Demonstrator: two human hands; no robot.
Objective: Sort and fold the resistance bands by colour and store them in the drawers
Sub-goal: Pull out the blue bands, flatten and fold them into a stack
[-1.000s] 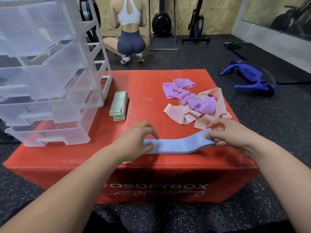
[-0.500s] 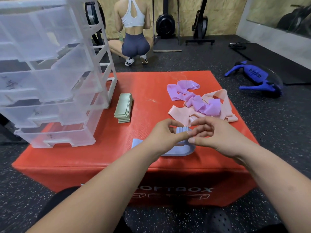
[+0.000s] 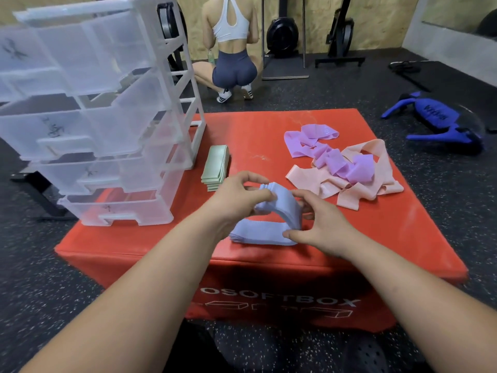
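Near the red box (image 3: 349, 251) front edge the blue bands (image 3: 258, 232) run left-right; left hand (image 3: 236, 197) grip pinches their raised end, right hand (image 3: 322, 227) grip clamps the fold just right of it

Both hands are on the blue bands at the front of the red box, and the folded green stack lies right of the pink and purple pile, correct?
Not quite: the head view shows the folded green stack left of the pink and purple pile. The left hand and right hand do hold the blue bands at the front of the red box.
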